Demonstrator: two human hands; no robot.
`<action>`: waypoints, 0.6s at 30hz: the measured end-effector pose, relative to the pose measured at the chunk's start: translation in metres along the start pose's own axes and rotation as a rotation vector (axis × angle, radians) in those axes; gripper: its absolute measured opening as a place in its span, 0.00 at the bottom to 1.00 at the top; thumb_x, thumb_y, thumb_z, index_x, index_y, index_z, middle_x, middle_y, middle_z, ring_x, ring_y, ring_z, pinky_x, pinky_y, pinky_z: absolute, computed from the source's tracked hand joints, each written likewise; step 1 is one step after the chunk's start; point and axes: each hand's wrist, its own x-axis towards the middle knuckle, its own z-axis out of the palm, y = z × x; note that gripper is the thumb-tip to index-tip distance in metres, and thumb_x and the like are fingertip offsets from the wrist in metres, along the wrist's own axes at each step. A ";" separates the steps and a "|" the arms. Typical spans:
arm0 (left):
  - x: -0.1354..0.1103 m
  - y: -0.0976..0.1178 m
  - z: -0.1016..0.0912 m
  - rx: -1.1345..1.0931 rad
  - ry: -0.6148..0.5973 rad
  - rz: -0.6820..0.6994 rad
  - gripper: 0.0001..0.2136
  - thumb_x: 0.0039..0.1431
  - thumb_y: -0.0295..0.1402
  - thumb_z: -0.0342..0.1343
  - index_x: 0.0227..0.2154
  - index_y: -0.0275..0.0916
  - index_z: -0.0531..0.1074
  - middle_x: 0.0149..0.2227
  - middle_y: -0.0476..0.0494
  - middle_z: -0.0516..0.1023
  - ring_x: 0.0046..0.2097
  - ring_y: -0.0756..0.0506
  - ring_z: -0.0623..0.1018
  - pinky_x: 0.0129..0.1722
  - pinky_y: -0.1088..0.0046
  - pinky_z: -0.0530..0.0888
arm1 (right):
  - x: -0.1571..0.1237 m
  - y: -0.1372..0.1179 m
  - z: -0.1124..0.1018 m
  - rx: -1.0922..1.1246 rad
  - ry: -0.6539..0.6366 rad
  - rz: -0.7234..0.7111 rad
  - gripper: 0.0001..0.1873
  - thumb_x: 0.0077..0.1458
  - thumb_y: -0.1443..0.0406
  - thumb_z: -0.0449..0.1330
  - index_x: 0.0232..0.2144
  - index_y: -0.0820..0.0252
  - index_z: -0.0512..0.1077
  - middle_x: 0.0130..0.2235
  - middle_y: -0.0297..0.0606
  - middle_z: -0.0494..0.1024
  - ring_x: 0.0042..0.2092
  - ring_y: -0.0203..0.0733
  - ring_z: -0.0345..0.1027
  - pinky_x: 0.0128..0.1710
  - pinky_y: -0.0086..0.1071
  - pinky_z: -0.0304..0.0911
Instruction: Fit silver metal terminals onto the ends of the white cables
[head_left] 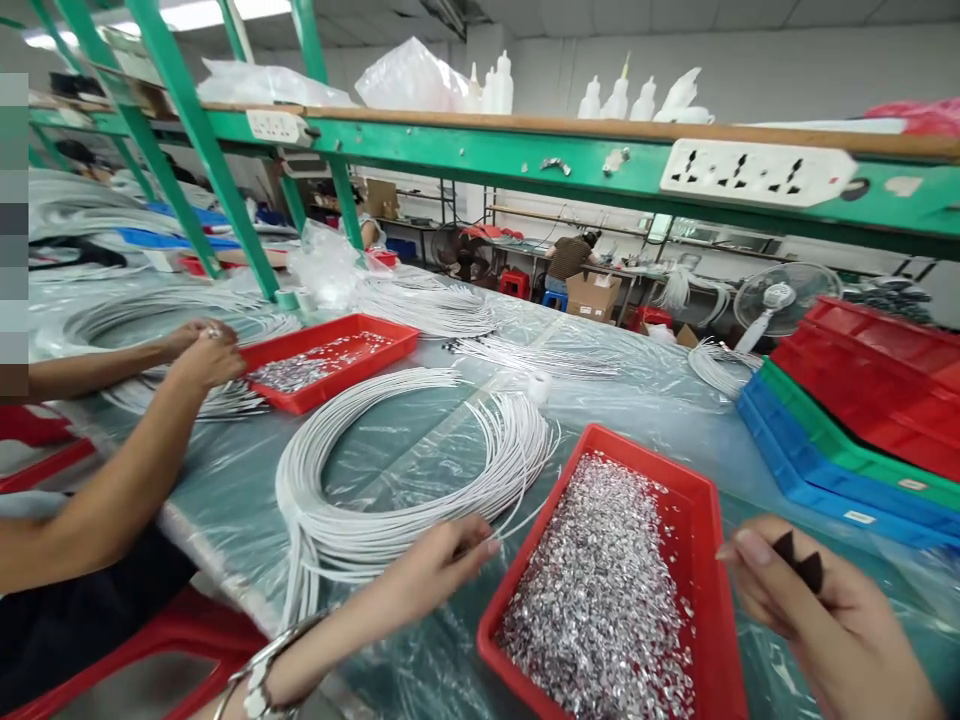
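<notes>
My left hand (pixel 457 555), a watch or bracelet at its wrist, is closed beside a coil of thin white cables (pixel 300 485). One loose white cable (pixel 531 518) runs from the coil to its fingertips, where thumb and forefinger pinch it. To the right, my right hand (pixel 832 610) is closed with thumb and forefinger together. Two dark pointed shapes (pixel 799 562) show at its fingers; what they are, and what lies in the pinch, I cannot make out. Between my hands stands a red tray (pixel 716 560) heaped with small shiny metal pieces (pixel 600 580).
At left, a co-worker's hands (pixel 206 350) work beside another red tray (pixel 360 375) of metal pieces. Stacked red, green and blue bins (pixel 847 450) stand at right. More cable bundles (pixel 435 305) lie behind. A green shelf frame (pixel 450 150) with power sockets (pixel 757 172) crosses above.
</notes>
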 end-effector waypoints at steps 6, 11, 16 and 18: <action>0.047 0.052 0.005 -0.351 -0.157 0.063 0.21 0.67 0.51 0.44 0.31 0.38 0.66 0.21 0.58 0.57 0.19 0.54 0.58 0.20 0.76 0.59 | 0.002 -0.009 0.011 0.041 -0.022 0.073 0.24 0.57 0.46 0.61 0.23 0.59 0.70 0.21 0.28 0.54 0.23 0.35 0.45 0.23 0.30 0.43; 0.064 0.096 0.014 -0.511 -0.252 0.146 0.26 0.61 0.58 0.43 0.34 0.37 0.66 0.21 0.59 0.52 0.20 0.54 0.50 0.18 0.76 0.49 | 0.008 -0.005 0.015 0.060 -0.072 0.040 0.23 0.59 0.47 0.58 0.24 0.59 0.67 0.22 0.26 0.52 0.24 0.35 0.43 0.23 0.30 0.42; 0.063 0.131 0.023 -0.577 -0.256 0.240 0.23 0.62 0.56 0.43 0.33 0.38 0.66 0.21 0.58 0.53 0.22 0.52 0.52 0.20 0.74 0.50 | 0.009 -0.008 0.017 0.061 -0.042 0.032 0.23 0.60 0.49 0.58 0.22 0.58 0.62 0.23 0.26 0.51 0.24 0.35 0.42 0.23 0.29 0.42; 0.058 0.138 0.028 -0.585 -0.252 0.271 0.22 0.64 0.53 0.42 0.33 0.39 0.65 0.21 0.57 0.53 0.22 0.52 0.53 0.21 0.74 0.51 | 0.008 -0.011 0.019 0.061 -0.037 0.036 0.22 0.60 0.51 0.58 0.22 0.59 0.62 0.23 0.26 0.51 0.25 0.35 0.42 0.23 0.29 0.42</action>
